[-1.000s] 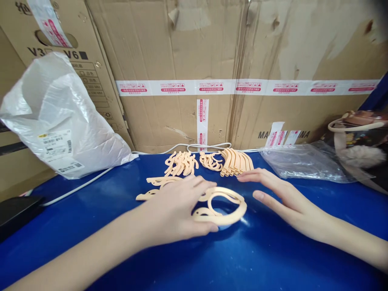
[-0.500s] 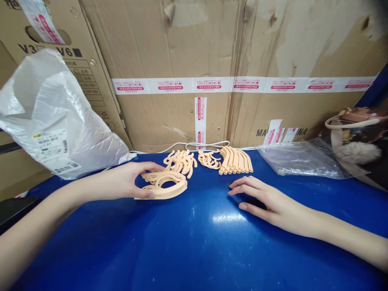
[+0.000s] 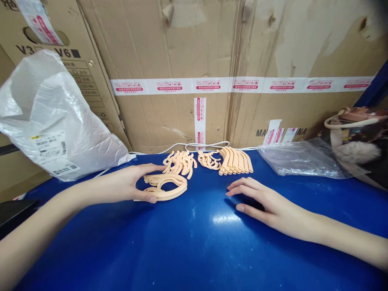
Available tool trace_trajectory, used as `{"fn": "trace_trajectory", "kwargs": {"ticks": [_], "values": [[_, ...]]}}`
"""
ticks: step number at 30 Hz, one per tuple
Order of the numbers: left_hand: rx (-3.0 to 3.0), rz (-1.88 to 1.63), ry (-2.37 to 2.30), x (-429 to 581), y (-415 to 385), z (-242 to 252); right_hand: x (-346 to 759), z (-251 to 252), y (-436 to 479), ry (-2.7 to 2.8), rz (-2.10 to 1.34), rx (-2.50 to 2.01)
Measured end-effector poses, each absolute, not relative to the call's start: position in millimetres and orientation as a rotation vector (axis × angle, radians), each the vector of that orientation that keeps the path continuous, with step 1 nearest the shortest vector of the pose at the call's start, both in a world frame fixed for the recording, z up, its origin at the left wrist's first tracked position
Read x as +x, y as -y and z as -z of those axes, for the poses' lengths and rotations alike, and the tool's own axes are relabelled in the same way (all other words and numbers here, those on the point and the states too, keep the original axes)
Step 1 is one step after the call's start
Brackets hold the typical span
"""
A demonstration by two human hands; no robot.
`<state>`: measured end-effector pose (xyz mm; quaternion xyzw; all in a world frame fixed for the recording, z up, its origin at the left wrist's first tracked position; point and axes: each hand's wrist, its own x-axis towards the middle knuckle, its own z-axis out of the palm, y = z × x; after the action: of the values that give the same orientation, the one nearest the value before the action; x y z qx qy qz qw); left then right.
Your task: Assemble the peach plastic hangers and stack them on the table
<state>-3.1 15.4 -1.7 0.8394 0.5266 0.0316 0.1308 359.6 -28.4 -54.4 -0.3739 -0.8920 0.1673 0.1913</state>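
My left hand is curved around the left end of a small pile of curved beige plastic pieces on the blue table. Its thumb lies along the front of the pile; the fingers stretch out behind it, apart from the thumb. My right hand hovers low over the table, fingers spread and nothing in them. Beyond it sits a neat row of curved hollow beige pieces. Small beige hook-shaped pieces lie left of that row, and a heap of wavy beige pieces is behind the pile.
A white padded mailing bag leans at the left. Large cardboard boxes stand along the back, with a white cable at their foot. At the right are a clear plastic bag and a bag with a pale pompom.
My left thumb and fingers have spread slightly wider around the pile. My right hand has shifted slightly left. The beige pieces look almost unmoved.
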Motion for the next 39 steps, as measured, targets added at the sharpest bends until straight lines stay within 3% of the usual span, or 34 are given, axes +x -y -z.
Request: {"fn": "trace_trajectory", "kwargs": {"ticks": [13, 39], "values": [[2.365, 0.132, -1.646, -33.5, -25.4, 0.5, 262.5, 46.5, -13.1, 2.543, -0.019, -0.946], [2.505, 0.075, -1.528, -32.1, -25.2, 11.8, 250.9, 59.6, -16.9, 2.534, -0.004, -0.879]]}}
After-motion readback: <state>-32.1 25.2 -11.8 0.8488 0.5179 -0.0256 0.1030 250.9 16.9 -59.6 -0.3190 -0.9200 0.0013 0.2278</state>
